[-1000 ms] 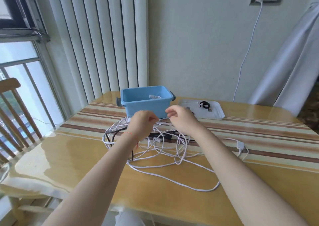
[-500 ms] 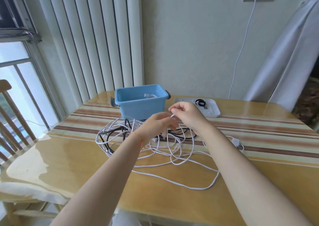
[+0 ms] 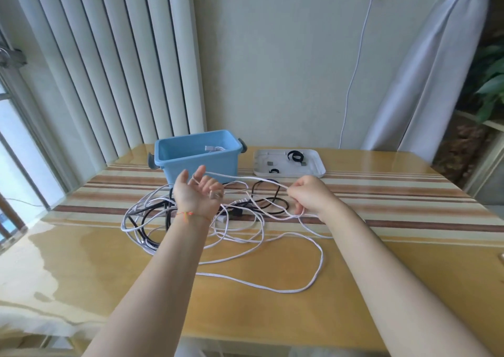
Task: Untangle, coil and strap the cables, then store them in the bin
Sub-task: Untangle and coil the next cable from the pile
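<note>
Thin white cable (image 3: 246,178) stretched between hands: left hand (image 3: 197,193) pinches its plug end, right hand (image 3: 309,197) grips it.

Bare forearms, no sleeves; thin red string bracelet (image 3: 191,215) on left wrist.
</note>
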Motion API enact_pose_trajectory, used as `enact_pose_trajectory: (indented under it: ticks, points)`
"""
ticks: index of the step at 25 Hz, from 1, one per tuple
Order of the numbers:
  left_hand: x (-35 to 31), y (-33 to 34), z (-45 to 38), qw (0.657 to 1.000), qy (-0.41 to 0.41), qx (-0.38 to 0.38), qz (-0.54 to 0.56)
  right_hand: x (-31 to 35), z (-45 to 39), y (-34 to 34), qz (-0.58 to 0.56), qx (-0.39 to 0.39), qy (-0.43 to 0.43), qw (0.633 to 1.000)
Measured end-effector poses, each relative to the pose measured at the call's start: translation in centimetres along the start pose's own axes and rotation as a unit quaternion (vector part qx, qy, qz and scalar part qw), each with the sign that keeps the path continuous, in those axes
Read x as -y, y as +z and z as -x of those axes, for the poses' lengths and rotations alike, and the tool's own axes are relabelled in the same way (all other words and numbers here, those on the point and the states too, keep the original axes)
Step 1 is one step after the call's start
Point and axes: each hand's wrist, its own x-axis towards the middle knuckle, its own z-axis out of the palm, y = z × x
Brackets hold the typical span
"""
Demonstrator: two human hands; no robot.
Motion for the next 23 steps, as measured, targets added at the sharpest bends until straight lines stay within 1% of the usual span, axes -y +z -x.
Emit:
enact_pose_trajectory:
  ticks: [1,2,3,4,5,6,7,8,9,10,11,13,16,17,18,19,21,22,23]
  points:
    - [-0.1,0.1,0.1,1.000,0.009,0.010,-0.024,-0.4,-0.2,-0.3,0.004,-0.014,0.002,1.000]
    - [0.1,0.4,0.1,0.996,0.017,0.035,-0.077,-0.6,-0.3,-0.5,0.018,-0.023,-0.003,1.000]
    - [0.5,0.9,0.5,0.986,0.026,0.073,-0.151,-0.5,-0.2,-0.5,0.047,-0.019,-0.015,0.999]
    - [1.2,1.4,0.8,0.963,0.032,0.119,-0.239,-0.1,0.0,-0.4,0.085,0.001,-0.032,0.996]
    - [1.9,2.0,1.2,0.926,0.037,0.164,-0.337,0.5,0.3,-0.1,0.125,0.038,-0.051,0.990]
    - [2.7,2.4,1.5,0.876,0.048,0.198,-0.438,1.2,0.7,0.1,0.161,0.082,-0.074,0.981]
    - [3.3,2.8,1.9,0.814,0.061,0.214,-0.537,1.9,1.0,0.3,0.189,0.124,-0.098,0.969]
    - [3.7,3.0,2.1,0.752,0.074,0.214,-0.619,2.4,1.3,0.3,0.201,0.155,-0.117,0.960]
    - [4.0,3.0,2.4,0.698,0.085,0.209,-0.680,2.8,1.5,0.3,0.194,0.175,-0.126,0.957]
    - [4.2,3.0,2.5,0.661,0.095,0.205,-0.715,3.2,1.8,0.1,0.170,0.182,-0.129,0.960]
    - [4.2,2.9,2.6,0.637,0.103,0.203,-0.737,3.4,1.9,0.0,0.139,0.175,-0.126,0.967]
    - [4.0,2.6,2.9,0.607,0.098,0.196,-0.764,3.3,1.9,-0.2,0.100,0.146,-0.116,0.977]
    - [3.6,2.1,2.5,0.540,0.063,0.193,-0.817,3.3,1.7,-0.4,0.090,0.126,-0.107,0.982]
    - [3.5,1.9,2.3,0.530,0.049,0.197,-0.823,3.2,1.6,-0.6,0.086,0.111,-0.106,0.984]
    - [3.3,1.7,2.1,0.538,0.027,0.206,-0.817,3.1,1.4,-0.7,0.076,0.089,-0.101,0.988]
    - [3.1,1.5,1.9,0.562,-0.001,0.220,-0.798,2.9,1.2,-1.0,0.069,0.056,-0.094,0.992]
    - [2.5,1.3,2.0,0.638,-0.063,0.249,-0.726,2.4,0.8,-1.4,0.079,0.001,-0.086,0.993]
    - [2.2,1.3,2.1,0.677,-0.090,0.258,-0.683,2.1,0.6,-1.6,0.098,-0.015,-0.087,0.991]
    - [1.9,1.3,2.3,0.707,-0.107,0.260,-0.649,1.9,0.4,-1.7,0.124,-0.021,-0.086,0.988]
